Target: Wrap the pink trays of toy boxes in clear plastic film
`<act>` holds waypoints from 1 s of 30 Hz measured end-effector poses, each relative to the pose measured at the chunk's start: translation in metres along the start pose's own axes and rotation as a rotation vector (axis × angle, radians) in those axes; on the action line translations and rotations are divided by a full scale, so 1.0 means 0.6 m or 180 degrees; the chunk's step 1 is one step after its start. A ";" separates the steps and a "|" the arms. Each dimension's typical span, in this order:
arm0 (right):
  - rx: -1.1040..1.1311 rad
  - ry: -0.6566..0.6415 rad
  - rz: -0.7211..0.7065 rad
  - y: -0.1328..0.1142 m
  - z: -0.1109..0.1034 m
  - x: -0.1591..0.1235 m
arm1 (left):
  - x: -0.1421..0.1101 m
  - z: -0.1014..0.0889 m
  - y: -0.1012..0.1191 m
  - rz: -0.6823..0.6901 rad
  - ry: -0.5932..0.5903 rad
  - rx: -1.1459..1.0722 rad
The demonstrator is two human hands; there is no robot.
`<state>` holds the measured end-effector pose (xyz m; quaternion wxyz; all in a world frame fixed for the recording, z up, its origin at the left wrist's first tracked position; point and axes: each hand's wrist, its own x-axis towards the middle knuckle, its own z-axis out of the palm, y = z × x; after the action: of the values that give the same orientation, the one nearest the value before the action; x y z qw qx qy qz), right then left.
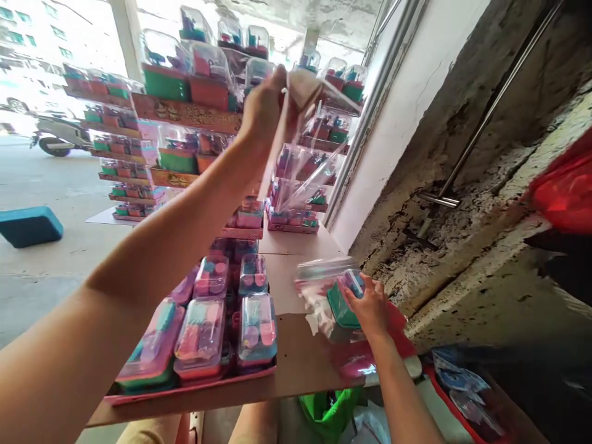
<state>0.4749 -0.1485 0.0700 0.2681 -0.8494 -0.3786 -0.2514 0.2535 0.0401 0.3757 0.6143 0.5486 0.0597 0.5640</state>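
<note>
My left hand (266, 108) is raised in front of the stacked boxes, its fingers closed on clear plastic film (303, 185). The film hangs down in blurred, shiny streaks. A pale beige piece (305, 86) shows just beyond the fingers; its kind is unclear. Low on the right, my right hand (371, 308) grips the top of a small clear-lidded box (342, 305) with a green base. That box rests on clear plastic bags (319, 277) on the table. Next to my left forearm, several similar boxes (201, 336) with pink and blue contents stand in a pink tray (222, 387).
Tall stacks of filled display trays (194, 114) rise at the back of the brown table (300, 364). A rough wall (439, 154) borders the right side. Below the table edge lies a green bag (328, 413). A blue block (30, 225) lies on the floor at left.
</note>
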 end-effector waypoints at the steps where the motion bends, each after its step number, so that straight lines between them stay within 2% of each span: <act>1: 0.0053 0.0032 -0.0016 0.000 -0.002 0.005 | -0.019 -0.017 0.034 0.0048 0.0041 -0.0293; 3: 0.0236 0.0265 -0.0022 -0.015 -0.020 0.013 | -0.078 -0.055 0.083 0.0169 -0.0074 -0.0243; 4: 0.0396 0.0463 -0.0041 -0.032 -0.035 0.012 | -0.114 -0.075 0.096 0.0102 -0.0137 -0.0075; 6: 0.0946 0.0860 -0.0110 -0.087 -0.080 -0.008 | -0.194 -0.113 0.098 -0.0059 -0.0432 0.0267; 8: 0.1799 0.0937 -0.0180 -0.158 -0.135 -0.053 | -0.273 -0.144 0.076 -0.0784 -0.1064 0.0411; 9: 0.2288 0.0907 -0.0261 -0.194 -0.163 -0.082 | -0.309 -0.157 0.059 -0.1151 -0.1183 0.0430; 10: 0.2544 0.0872 -0.0488 -0.227 -0.187 -0.110 | -0.341 -0.169 0.042 -0.1507 -0.1140 0.0510; 12: 0.2526 0.0723 -0.1194 -0.281 -0.223 -0.158 | -0.392 -0.191 0.013 -0.1875 -0.0911 0.0754; 14: 0.2241 0.0512 -0.1793 -0.317 -0.238 -0.180 | -0.426 -0.213 -0.002 -0.2223 -0.0778 0.0782; 17: 0.1933 -0.0361 -0.2429 -0.346 -0.234 -0.175 | -0.449 -0.242 0.004 -0.2458 -0.0810 0.0573; 19: 0.1874 -0.0953 -0.2778 -0.363 -0.227 -0.166 | -0.451 -0.259 0.018 -0.2384 -0.0871 0.0492; 20: 0.1860 -0.1097 -0.2855 -0.373 -0.223 -0.164 | -0.451 -0.266 0.025 -0.2354 -0.0895 0.0443; 22: 0.1930 -0.1055 -0.2830 -0.396 -0.219 -0.165 | -0.450 -0.280 0.038 -0.2336 -0.0889 0.0292; 25: 0.2245 -0.0950 -0.2717 -0.426 -0.218 -0.167 | -0.452 -0.304 0.051 -0.2403 -0.0637 -0.0014; 28: 0.2576 -0.1405 -0.2953 -0.443 -0.217 -0.159 | -0.452 -0.331 0.064 -0.2433 -0.0414 -0.0064; 30: 0.2818 -0.1695 -0.3010 -0.454 -0.215 -0.153 | -0.451 -0.346 0.072 -0.2301 -0.0364 0.0068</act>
<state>0.1799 -0.1234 0.1784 0.3489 -0.4371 -0.8272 0.0534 -0.0139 -0.0495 0.1787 0.7705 0.5291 0.2212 0.2782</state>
